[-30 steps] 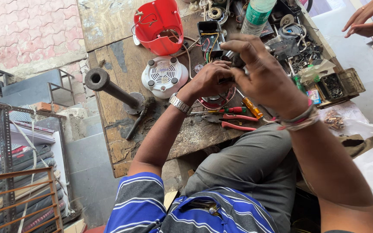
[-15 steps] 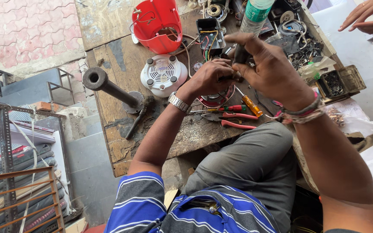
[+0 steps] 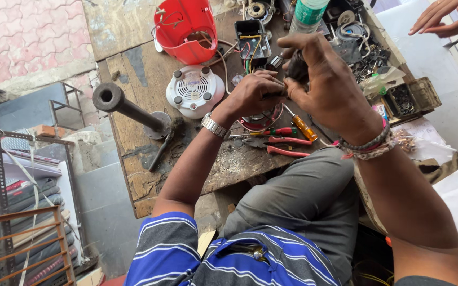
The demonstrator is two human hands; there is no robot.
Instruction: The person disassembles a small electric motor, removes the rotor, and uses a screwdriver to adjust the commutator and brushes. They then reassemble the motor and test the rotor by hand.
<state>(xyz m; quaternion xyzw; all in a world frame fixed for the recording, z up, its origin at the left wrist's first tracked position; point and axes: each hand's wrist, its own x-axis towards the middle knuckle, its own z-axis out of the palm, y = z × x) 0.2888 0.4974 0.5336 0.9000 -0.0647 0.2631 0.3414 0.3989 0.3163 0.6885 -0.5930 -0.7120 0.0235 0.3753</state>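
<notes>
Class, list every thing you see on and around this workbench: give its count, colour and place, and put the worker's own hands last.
Workbench: one, worn brown wood, centre.
Plastic housing: one, red, top of bench.
Round base: one, white, below the red housing.
Metal post: one, dark, left of bench.
Open box with wires: one, black, top centre.
Bottle: one, green, top edge.
Screwdriver: one, orange handle, under the hands.
Pliers: red handles, bench front; count unclear.
Other person's hands: top right.
Left hand: one, on a small dark part.
Right hand: one, gripping the same part.
</notes>
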